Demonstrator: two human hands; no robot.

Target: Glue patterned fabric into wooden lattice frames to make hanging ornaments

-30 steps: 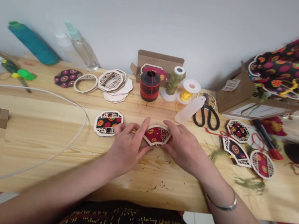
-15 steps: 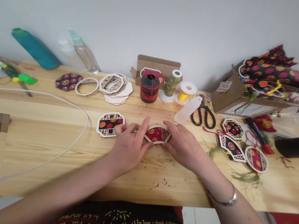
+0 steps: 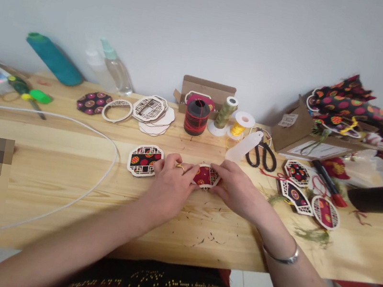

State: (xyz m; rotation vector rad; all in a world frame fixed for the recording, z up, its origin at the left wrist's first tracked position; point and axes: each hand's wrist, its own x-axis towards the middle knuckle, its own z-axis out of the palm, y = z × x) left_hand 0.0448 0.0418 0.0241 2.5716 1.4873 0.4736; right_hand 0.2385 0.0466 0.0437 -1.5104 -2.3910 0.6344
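OK, our left hand (image 3: 172, 185) and right hand (image 3: 239, 187) both pinch the fan-shaped ornament (image 3: 204, 175) at opposite ends, over the table (image 3: 234, 240), nearer us than the black spool (image 3: 196, 117). We'd press both ends evenly, going easy on the thin lattice (image 3: 213, 174); it might snap.

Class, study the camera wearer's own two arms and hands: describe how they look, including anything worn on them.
Both forearms are bare as far as they show, with no gloves. The left hand wears a gold-coloured ring. Above the right hand, a shiny silver-coloured bracelet circles the forearm. No sleeve or marking shows on either arm.
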